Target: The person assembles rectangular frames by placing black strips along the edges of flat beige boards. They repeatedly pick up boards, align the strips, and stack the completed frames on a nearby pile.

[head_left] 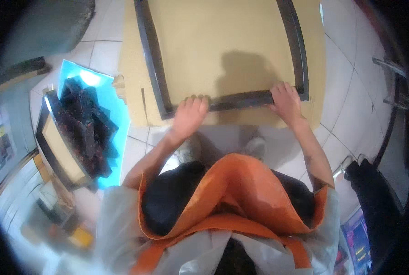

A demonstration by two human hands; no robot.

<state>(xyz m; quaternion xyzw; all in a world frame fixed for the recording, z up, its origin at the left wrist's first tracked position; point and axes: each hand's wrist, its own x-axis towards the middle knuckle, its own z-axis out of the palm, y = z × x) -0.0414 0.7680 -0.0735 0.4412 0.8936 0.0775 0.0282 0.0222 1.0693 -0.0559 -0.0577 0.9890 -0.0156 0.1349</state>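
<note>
A large dark rectangular frame [241,100] lies on a sheet of brown cardboard [204,55], its far end cut off by the top of the picture. My left hand [191,113] grips the near bar close to its left corner, the fingers curled over the top. Close to the right corner, my right hand [287,101] holds the same bar with bent fingers. Both thumbs are partly hidden. Inside the frame the cardboard shows, with a shadow across it.
To the left, a pile of dark angular pieces [83,123] rests on a light blue sheet [119,114], with a smaller dark-edged frame [60,142] beside it. Pale floor tiles [346,101] lie on the right. Dark trousers [374,192] and a foot of another person appear at the right.
</note>
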